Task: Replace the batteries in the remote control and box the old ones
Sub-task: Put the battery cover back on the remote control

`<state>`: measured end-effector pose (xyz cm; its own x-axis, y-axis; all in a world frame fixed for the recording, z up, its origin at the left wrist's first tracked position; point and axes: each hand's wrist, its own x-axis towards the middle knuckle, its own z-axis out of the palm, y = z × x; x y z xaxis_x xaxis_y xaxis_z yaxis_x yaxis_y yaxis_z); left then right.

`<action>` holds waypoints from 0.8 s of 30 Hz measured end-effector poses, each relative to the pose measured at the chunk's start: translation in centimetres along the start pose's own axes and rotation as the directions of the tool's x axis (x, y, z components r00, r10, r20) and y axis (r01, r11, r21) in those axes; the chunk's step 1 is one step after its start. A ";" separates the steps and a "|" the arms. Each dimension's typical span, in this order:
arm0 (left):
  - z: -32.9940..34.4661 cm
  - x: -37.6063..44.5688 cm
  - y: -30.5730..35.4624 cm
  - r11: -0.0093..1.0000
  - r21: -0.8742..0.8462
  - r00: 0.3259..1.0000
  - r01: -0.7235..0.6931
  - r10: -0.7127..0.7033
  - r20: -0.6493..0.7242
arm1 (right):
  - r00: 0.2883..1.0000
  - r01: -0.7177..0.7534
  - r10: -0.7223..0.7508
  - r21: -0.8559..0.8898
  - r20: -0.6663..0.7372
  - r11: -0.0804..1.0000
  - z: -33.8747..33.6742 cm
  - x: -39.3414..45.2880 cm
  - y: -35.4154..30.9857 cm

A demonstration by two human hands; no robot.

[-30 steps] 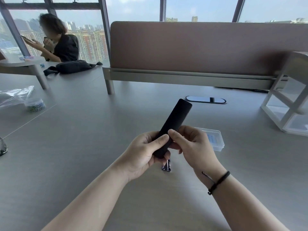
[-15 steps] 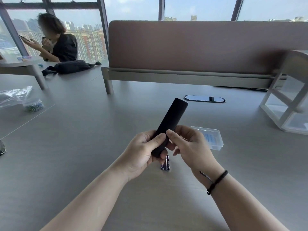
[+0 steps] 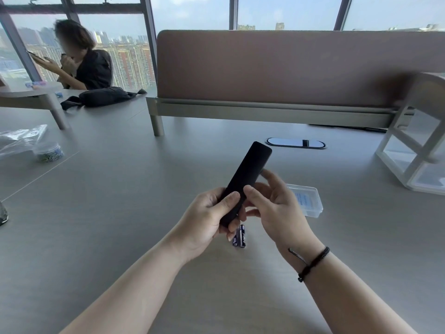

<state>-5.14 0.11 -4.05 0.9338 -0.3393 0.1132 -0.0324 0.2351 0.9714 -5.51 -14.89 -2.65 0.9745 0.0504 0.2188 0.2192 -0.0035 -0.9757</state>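
Observation:
A black remote control (image 3: 248, 172) is held above the grey table, its back toward me and its far end tilted up to the right. My left hand (image 3: 207, 222) grips its lower end, thumb lying across the back. My right hand (image 3: 272, 210) holds the remote from the right, thumb pressed on the back beside my left thumb and fingers behind the body. Two dark blue batteries (image 3: 240, 236) lie side by side on the table just under my hands. A clear plastic box (image 3: 308, 201) with a blue label lies shut to the right, partly hidden by my right hand.
A brown divider panel (image 3: 289, 68) crosses the back of the table. A white shelf frame (image 3: 414, 150) stands at the right. An oval cable port (image 3: 295, 143) lies beyond the remote. A small jar (image 3: 49, 151) and plastic bag sit far left. A person sits at back left.
The remote has tipped slightly lower and nearer. My right hand's fingers have spread and reached up behind the remote's body; both thumbs stay on its back.

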 end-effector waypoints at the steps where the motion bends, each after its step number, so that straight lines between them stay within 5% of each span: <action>1: 0.0 0.0 0.0 1.000 0.002 1.000 0.011 -0.011 0.005 | 0.999 0.007 -0.006 0.031 -0.034 0.999 -0.2 0.2 0.0; 12: -0.3 -0.3 0.5 0.997 0.063 0.998 0.046 -0.044 -0.033 | 0.992 0.030 -0.012 0.147 -0.122 0.989 -1.2 0.6 -0.8; 24: -0.3 0.0 0.7 0.995 0.097 0.901 -0.027 0.066 -0.428 | 0.996 0.055 -0.053 0.038 -0.066 0.998 -0.4 -0.3 -0.6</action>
<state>-5.08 0.52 -3.38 0.9920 0.0996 0.0771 -0.0920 0.1550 0.9836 -5.95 -15.26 -2.14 0.9627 -0.0156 0.2703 0.2707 0.0373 -0.9619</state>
